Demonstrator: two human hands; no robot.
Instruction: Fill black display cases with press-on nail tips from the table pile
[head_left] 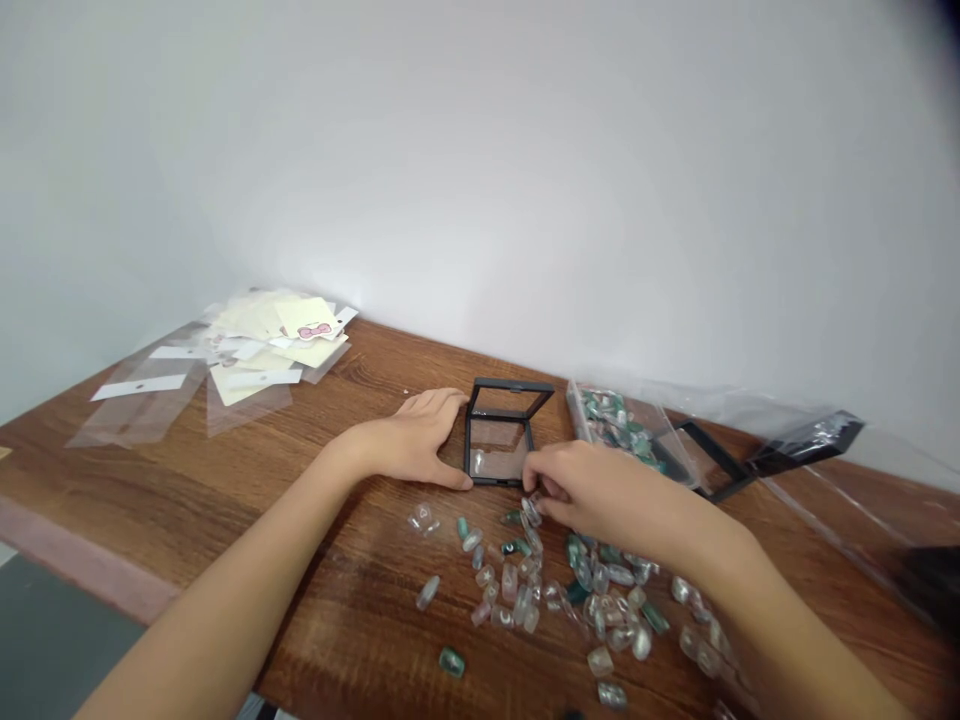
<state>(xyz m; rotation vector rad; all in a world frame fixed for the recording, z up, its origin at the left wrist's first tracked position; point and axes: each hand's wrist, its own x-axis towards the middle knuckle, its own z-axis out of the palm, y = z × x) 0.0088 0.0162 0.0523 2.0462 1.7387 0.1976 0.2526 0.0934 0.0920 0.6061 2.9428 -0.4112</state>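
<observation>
A small black-framed display case (498,483) with clear panels stands propped open on the wooden table, its lid tilted up. One clear bead (478,461) sits inside at its lower left. My left hand (427,437) rests along the case's left side, thumb and fingers apart. At the front right corner of the case is my right hand (574,480), its fingers curled together just above the loose beads; whatever they may hold is hidden. Clear, pink and green beads (517,580) lie scattered in front of the case.
Behind my right hand, a clear plastic box (576,408) holds many green and clear beads. Another opened black frame (712,455) lies on the right, beside clear plastic wrap (795,500). Cards in clear sleeves (262,345) are piled at the back left. A pale wall rises behind the table.
</observation>
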